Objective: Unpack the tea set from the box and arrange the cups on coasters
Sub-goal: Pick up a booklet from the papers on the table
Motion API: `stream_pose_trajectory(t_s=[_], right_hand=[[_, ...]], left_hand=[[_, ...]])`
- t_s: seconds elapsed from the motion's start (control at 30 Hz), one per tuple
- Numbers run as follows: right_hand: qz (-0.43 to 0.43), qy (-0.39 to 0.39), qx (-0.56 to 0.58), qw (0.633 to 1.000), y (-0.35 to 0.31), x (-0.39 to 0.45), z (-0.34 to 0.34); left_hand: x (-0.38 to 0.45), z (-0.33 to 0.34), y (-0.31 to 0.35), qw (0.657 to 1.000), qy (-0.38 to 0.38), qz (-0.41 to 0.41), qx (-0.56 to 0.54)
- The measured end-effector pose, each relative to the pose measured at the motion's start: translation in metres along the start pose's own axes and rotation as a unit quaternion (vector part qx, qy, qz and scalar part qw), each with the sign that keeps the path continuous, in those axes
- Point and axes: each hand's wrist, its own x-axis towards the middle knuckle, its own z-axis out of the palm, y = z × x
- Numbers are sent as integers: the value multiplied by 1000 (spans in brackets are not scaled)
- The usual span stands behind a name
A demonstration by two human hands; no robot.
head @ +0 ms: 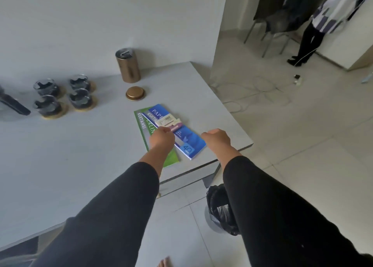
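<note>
Several glass cups (79, 97) with dark packing inside stand on round wooden coasters (52, 113) at the table's far left, in a tight group. My left hand (162, 138) rests over a stack of booklets (189, 143), its fingertips pinched on the near end of a small purple item (176, 127) that lies on the stack beside a white label. My right hand (217, 138) hovers above the table's right edge, curled into a fist with nothing seen in it. Both hands are far from the cups. No box is in view.
A bronze canister (128, 66) stands open at the back, its lid (135, 93) lying in front of it. A dark handle (14, 104) pokes in at the left edge. Below the grey table's corner (232, 131) is a bin with a black liner (220, 208). A person (314, 30) stands by chairs at the far right.
</note>
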Motion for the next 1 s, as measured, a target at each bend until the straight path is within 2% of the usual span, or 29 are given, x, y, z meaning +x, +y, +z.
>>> stream_pose_trajectory(t_s=[0.13,0.27,0.43,0.63,0.8,1.0], right_hand=[[-18,-24,-30,999,-27,30,30],[-2,-31,-22,999,-39,67,59],[10,-59,-59,996,-57,102,77],[-12,-81,-132,988,-64,113,99],[-29,-99,-100,990,-70,106,126],[-21,-83,-76,993,-78,102,147]], left_hand=[[32,-23,-21,995,47,-85,0],[54,-24,-26,988,40,-147,16],[74,-11,-28,974,48,-221,-24],[86,-3,-24,971,70,-227,-13],[93,-10,-28,972,56,-230,-3],[95,-9,-32,974,32,-207,-82]])
